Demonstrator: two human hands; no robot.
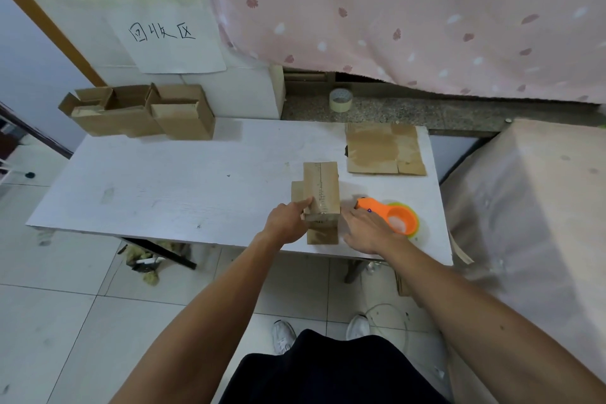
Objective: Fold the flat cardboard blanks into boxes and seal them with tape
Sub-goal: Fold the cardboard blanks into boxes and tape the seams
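I am steadying the brown cardboard box (320, 197) between my two hands on the white table (164, 187). My left hand (285, 223) is pressing an outstretched finger against the box's near left top edge; how its other fingers lie I cannot tell. My right hand (364, 229) is lying flat with straight fingers, and its fingertips are meeting the box's right wall, so neither hand is gripping it. The box is showing a long top face with a glossy strip of clear tape along its middle seam, where a thin dark line is running. A flap is jutting out on the side of my left hand, and another is lying flat on the table between my wrists. The orange tape dispenser (390, 215) is sitting just beyond my right hand. A flat blank (385, 149) is lying farther ahead of that hand. Folded boxes (144, 111) are standing well beyond and outward of my left hand.
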